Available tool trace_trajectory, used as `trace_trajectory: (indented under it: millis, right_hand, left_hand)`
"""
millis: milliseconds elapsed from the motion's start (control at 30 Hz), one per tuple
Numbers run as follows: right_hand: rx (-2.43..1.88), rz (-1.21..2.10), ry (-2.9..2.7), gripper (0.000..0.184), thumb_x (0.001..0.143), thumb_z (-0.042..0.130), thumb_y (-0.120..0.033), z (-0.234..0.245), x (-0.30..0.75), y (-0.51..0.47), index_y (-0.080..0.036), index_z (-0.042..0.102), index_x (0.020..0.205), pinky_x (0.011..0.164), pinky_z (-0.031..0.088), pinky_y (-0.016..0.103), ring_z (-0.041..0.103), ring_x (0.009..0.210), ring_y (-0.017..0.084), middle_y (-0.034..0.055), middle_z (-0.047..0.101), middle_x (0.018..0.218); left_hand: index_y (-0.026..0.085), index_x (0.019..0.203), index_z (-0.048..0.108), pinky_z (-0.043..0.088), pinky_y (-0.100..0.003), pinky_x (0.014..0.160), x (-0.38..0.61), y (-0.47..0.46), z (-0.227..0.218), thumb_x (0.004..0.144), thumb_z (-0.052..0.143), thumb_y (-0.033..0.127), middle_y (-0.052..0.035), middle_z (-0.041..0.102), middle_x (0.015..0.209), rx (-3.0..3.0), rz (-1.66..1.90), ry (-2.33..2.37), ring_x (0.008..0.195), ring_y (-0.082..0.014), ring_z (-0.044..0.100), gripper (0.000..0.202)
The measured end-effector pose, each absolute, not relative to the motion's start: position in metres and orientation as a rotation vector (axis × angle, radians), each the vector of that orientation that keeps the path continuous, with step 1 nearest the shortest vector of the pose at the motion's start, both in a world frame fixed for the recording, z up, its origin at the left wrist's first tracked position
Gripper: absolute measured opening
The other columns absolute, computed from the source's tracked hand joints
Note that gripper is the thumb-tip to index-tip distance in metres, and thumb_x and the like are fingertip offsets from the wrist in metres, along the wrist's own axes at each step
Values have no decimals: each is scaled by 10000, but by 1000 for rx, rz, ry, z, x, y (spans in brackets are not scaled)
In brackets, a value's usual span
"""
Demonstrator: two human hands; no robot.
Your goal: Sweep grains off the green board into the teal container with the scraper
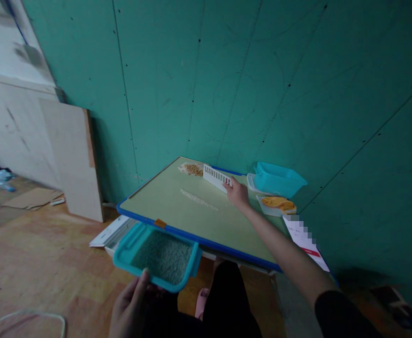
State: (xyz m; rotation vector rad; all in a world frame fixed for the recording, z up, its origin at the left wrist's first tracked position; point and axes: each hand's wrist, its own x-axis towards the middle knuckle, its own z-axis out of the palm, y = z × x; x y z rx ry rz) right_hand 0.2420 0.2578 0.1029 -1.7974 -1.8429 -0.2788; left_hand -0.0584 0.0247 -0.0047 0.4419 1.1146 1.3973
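Observation:
My left hand (130, 300) grips the near rim of a teal plastic container (122, 256), thumb on top. Pale grains (165, 257) fill its bottom, and it is held below the front edge of the table (206, 223). Over the tabletop, my right hand (237, 192) is closed on the end of a white slotted plastic strip (216, 177), which stands on its long edge. Beside the strip's far end lies a pile of tan beans (194, 169). A thin streak of pale grains (199, 199) runs across the middle of the table.
At the table's right back are a second teal container (279, 180) on a white lid, a white tray (267, 209) with an orange-yellow cloth-like item (279, 203), and a printed sheet (306, 244). A green wall (178, 84) rises behind. A board (75, 159) leans at left.

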Motion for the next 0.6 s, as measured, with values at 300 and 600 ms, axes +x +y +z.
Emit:
trace_trajectory:
  millis: [300, 600]
  right_hand:
    - [-1677, -206, -1951, 289, 932, 539, -391, 100, 226, 274, -186, 667, 1091, 655, 383, 257, 686, 823, 213, 87, 755, 944]
    - [-1524, -94, -2130, 233, 901, 593, -373, 104, 196, 278, -186, 712, 973, 643, 387, 236, 670, 766, 182, 75, 753, 863]
  left_hand:
    - [172, 590, 687, 472, -208, 499, -54, 21, 7, 599, 838, 514, 12, 623, 515, 437, 1404, 1099, 488, -140, 578, 374]
    - [169, 599, 692, 475, -244, 477, -50, 20, 16, 589, 838, 517, 2, 625, 506, 453, 1407, 1111, 505, -178, 606, 377]
